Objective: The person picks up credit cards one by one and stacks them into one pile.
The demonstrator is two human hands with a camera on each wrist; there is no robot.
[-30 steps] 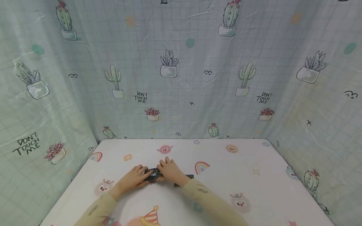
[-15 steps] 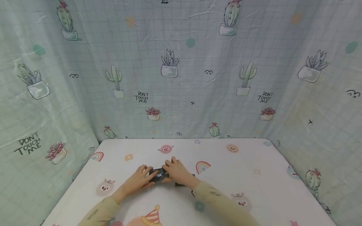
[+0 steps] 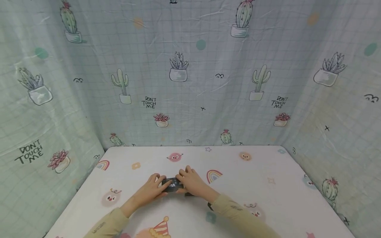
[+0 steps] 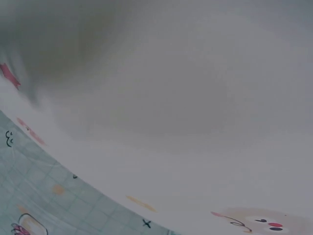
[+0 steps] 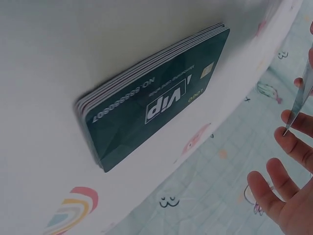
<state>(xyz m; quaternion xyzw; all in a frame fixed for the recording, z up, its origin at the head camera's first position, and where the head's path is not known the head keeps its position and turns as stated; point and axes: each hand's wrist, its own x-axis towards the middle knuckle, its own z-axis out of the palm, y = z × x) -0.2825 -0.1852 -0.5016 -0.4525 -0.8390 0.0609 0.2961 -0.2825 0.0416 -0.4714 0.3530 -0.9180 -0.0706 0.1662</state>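
Both hands hold a dark VIP card (image 3: 172, 185) a little above the white table, its lettering upside down in the head view. My left hand (image 3: 151, 188) grips the card's left end, with one finger lying across its face. At the other end, my right hand (image 3: 193, 182) pinches the card. In the right wrist view, fingers of the right hand (image 5: 288, 196) meet the thin edge of the held card (image 5: 299, 100). A stack of dark green VIP cards (image 5: 161, 100) lies below the right hand, mostly hidden by it in the head view.
The table (image 3: 247, 185) wears a white cloth printed with cartoon figures and rainbows. A cactus-patterned curtain (image 3: 196, 89) surrounds its back and sides. Only tabletop, curtain and a blurred shape appear in the left wrist view.
Both hands have shifted to the right with the VIP card between them, bringing it closer to the stack. More of the stack is now covered by the right hand.
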